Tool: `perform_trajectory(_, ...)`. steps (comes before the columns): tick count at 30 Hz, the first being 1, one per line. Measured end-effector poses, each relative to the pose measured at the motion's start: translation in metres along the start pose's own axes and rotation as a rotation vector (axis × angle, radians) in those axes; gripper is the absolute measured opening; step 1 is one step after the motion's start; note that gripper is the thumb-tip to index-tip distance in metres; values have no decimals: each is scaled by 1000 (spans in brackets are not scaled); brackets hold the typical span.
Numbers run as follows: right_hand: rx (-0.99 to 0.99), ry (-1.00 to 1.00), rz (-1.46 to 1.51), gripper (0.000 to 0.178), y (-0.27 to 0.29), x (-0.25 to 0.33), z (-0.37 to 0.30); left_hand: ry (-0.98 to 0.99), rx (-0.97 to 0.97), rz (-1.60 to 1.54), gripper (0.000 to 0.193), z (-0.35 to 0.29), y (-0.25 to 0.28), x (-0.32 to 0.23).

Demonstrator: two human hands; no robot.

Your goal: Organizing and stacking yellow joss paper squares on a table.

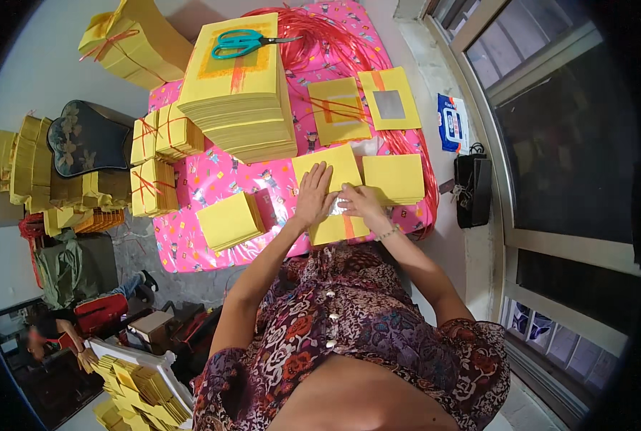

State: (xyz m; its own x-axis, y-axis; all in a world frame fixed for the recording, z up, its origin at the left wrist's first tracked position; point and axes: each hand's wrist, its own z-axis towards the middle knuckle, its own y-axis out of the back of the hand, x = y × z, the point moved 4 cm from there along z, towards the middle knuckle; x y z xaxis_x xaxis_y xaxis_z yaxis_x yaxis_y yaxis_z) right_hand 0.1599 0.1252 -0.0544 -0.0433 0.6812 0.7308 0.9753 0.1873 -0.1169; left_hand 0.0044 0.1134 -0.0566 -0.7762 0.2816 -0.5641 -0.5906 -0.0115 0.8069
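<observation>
A yellow paper sheet (331, 159) with a silver patch and an orange stripe lies in front of me, near the table's front edge. My left hand (313, 195) rests flat on it, fingers stretched away from me. From the right my right hand (363, 203) reaches onto the silver patch, its fingers bent close together beside the left hand. Whatever they grip there, if anything, is too small to make out. A low stack of yellow paper (394, 177) sits just right of the sheet, and another stack (228, 221) is to the left.
The pink patterned tablecloth (191, 244) carries a tall paper stack (238, 122) with teal scissors (240, 44) on top. Beside it are tied bundles (155, 188), red strings (328, 36) and a silver-patched sheet (399, 79). A wipes packet (453, 123) lies on the window ledge. Another person (65, 330) is at lower left.
</observation>
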Motion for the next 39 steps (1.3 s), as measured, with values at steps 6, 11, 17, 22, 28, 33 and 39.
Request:
perform_trajectory(6,-28,150,-185,34,-3,0,15,-6,5,-49,72,-1,3,1)
perform_trajectory(11,-12,475,-20,29,-18,4,3,-17,-35,-15,79,-5,11,-6)
perform_trajectory(17,-14,693,38,28,-13,22,-28,69,-316,-83,88,-21,40,-29)
perform_trajectory(22,-28,601,143,22,12,26,-43,366,-542,-658,87,-13,39,-32)
perform_trajectory(28,-177,497,160,21,74,31,-50,527,-205,-1070,89,29,7,-47)
perform_trajectory(33,-338,324,240,20,135,22,-41,322,-91,-883,94,57,-23,-64)
perform_trajectory(39,-479,357,-74,21,172,-10,-15,228,-56,-560,100,70,-53,-68)
